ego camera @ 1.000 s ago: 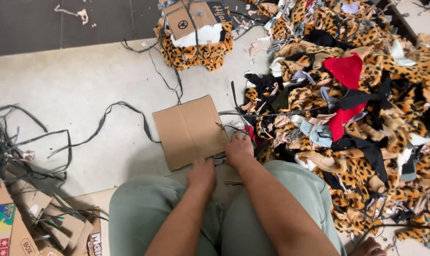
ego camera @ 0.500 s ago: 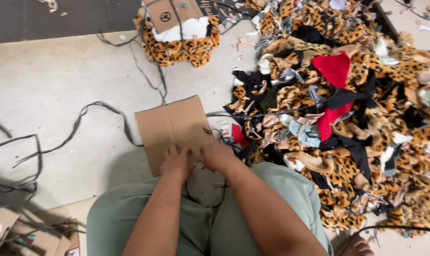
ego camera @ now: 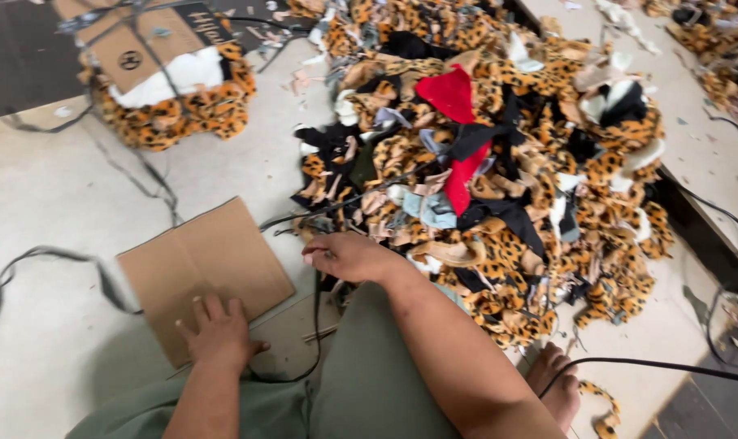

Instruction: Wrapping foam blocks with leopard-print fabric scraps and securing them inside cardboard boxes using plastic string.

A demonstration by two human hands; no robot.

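A person sat on a pale floor. The left hand (ego camera: pixel 217 332) lay flat, fingers spread, pressing the near edge of a cardboard sheet (ego camera: pixel 202 272) and gripping nothing. The right hand (ego camera: pixel 349 256), loosely curled, reached toward a big pile of leopard-print fabric scraps (ego camera: pixel 499 162); whether it pinched the dark strap (ego camera: pixel 316 305) beneath it was unclear.

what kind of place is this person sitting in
Probably a garment or textile workshop floor where offcuts get sorted. A big heap of leopard-print fabric scraps covers the concrete floor, a strapped bundle of the same cloth sits behind, and the left hand presses a flat cardboard sheet.
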